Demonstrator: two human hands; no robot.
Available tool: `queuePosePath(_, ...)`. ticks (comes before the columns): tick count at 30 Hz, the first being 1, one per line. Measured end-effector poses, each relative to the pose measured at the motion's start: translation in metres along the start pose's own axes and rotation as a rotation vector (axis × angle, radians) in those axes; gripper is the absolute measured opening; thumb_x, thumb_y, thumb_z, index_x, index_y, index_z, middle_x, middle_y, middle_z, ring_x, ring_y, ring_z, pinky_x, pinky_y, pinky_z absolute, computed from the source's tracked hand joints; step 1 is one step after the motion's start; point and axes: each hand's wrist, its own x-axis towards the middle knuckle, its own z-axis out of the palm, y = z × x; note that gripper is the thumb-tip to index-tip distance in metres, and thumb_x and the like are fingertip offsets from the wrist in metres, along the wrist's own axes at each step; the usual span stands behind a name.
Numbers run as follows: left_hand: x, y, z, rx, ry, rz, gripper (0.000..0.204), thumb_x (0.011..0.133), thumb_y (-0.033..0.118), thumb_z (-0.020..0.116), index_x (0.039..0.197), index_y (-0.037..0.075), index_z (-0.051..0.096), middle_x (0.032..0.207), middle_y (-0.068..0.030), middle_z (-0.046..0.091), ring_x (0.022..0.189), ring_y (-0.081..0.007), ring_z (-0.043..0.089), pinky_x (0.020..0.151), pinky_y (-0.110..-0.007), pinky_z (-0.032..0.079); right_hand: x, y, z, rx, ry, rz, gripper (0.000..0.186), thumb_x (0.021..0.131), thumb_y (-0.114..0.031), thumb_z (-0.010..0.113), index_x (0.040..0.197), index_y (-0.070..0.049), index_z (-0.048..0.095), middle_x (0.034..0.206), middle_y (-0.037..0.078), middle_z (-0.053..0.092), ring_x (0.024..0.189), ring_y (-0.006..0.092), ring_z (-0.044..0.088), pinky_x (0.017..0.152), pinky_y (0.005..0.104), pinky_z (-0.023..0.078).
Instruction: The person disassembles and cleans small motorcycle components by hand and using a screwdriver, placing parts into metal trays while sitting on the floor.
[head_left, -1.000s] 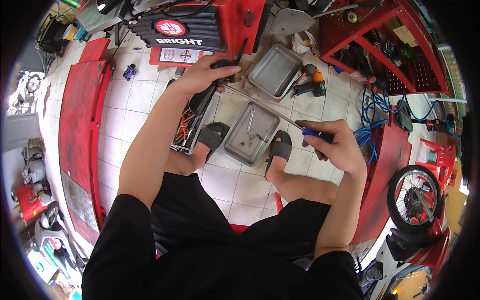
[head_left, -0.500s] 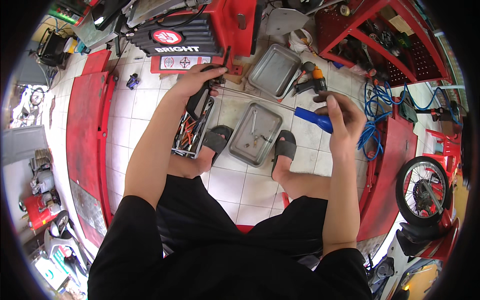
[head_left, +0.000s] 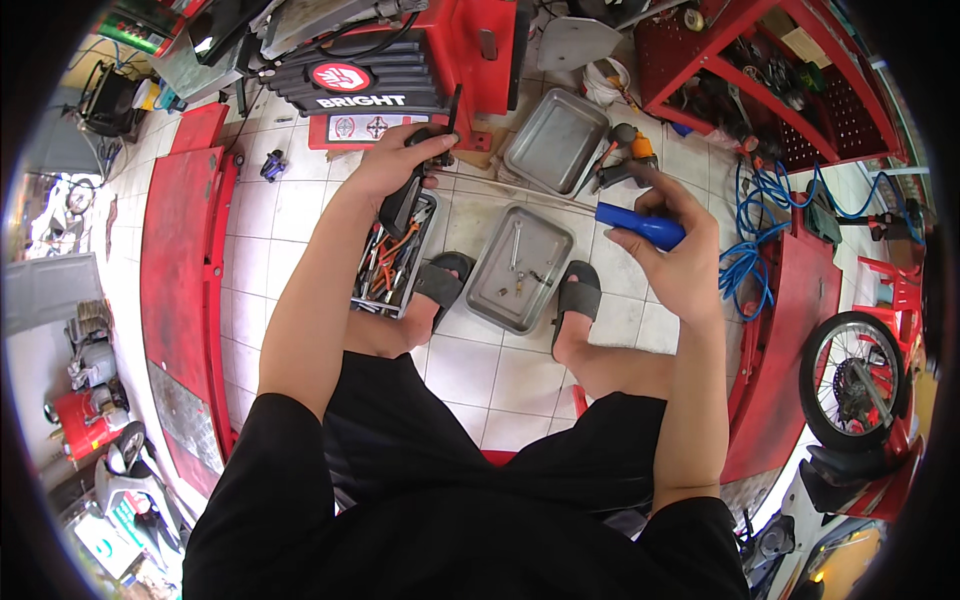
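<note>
My left hand is closed around a black part with a narrow upright end; I cannot make out its exact kind. In my right hand is a screwdriver, its blue handle gripped between thumb and fingers. The long thin shaft stretches leftward to the black part by my left hand, where the tip is hidden. Under the left hand stands a tool tray packed with hand tools, some orange-handled. Between my feet lies a grey metal tray holding a wrench and several small metal pieces.
Another metal tray sits farther off, beside an orange-and-black power tool. A red machine stands ahead. Red lift platforms flank both sides. Blue hose coils at right, near a red shelf and a motorcycle wheel.
My right hand has shifted its grip on the screwdriver handle, with the thumb now lower along it. The left hand keeps hold of the black part. The whole view has drifted slightly.
</note>
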Motion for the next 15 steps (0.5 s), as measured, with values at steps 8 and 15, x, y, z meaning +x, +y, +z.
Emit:
queuePosePath(8,0.003,-0.002,-0.006,-0.080,0.027,0.030,0.034,0.089,0.021,0.072,0.113,0.000,0.063,0.087,-0.0052,0.061,0.072,-0.0114,0.059,0.055,-0.025,0.049,0.006,-0.004,-0.004,0.099,-0.152,0.556,0.040,0.091,-0.010,0.065,0.128,0.003,0.057,0.062,0.004,0.053,0.056,0.0107,0.052,0.060,0.0256,0.043)
queuePosePath(15,0.002,0.001,-0.003,-0.179,-0.006,0.019,0.032,0.090,0.021,0.071,0.112,0.000,0.063,0.087,-0.0054,0.060,0.074,-0.0119,0.056,0.055,-0.026,0.047,0.001,0.010,0.004,0.194,0.055,0.022,0.047,0.086,-0.005,0.068,0.131,0.000,0.055,0.066,0.000,0.054,0.058,0.0098,0.048,0.061,0.0228,0.040)
